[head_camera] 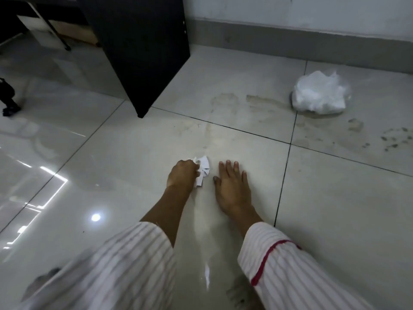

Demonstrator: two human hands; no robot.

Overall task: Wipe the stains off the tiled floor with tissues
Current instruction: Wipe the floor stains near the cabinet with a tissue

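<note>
Tiled floor [245, 81] of glossy pale squares with dark grout lines, seen from above by someone leaning over it. Left hand [182, 174] low in the middle, fingers curled tight around a crumpled white tissue [203, 167], pressing it down onto the tile. Right hand [232, 184] just beside it and apart from the tissue, palm flat on the tile, fingers straight and spread, grasping nothing. Both forearms in striped sleeves [134, 260], white with thin lines, the right one edged with a red band. Faint brownish stains [225, 104] farther out, beyond the hands and across a grout line, smeared in patches toward the wall. More dark speckled marks [395, 139] at the far right. White plastic bag [319, 93] stuffed with white material, sitting on the tile near the right-hand stains, well apart from both hands. Dark cabinet panel [145, 52] standing upright at upper middle, its corner resting on the tile. Grey skirting [312, 45] along the base of a pale wall behind. Black object [9, 97] at the far left edge, too cut off to identify. Bright ceiling-light reflections [53, 182] across the left tiles.
</note>
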